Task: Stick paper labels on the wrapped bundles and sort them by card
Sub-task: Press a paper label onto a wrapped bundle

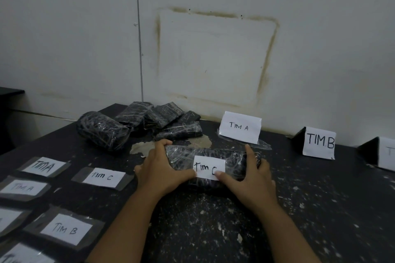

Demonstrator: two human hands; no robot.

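Forearms come in from the bottom edge to a bundle (233, 156) lying crosswise on the table (320, 198), in front of the TIM A card (240, 127). The left hand (162, 168) grips its left end with fingers curled over the top. The right hand (248, 179) cups the right end, forefinger laid over the wrap. Both thumbs press the label (208, 167), which reads "Tim C", onto the near face. The wrap looks slick and creased, so the tape may lift at a corner or trap a wrinkle if the thumbs only press one edge. The bundle is rounded and could roll under that push. It lies nearest TIM A, so dropping it there would be a sorting mistake. The TIM B card (319, 143) stands further right, and the third card (386, 153) is cut off at the frame edge, its writing unreadable. Spare labels (65, 228) at the left read TIM A twice, TIM C and TIM B. Unlabelled bundles sit in a pile (139, 124) by the wall.
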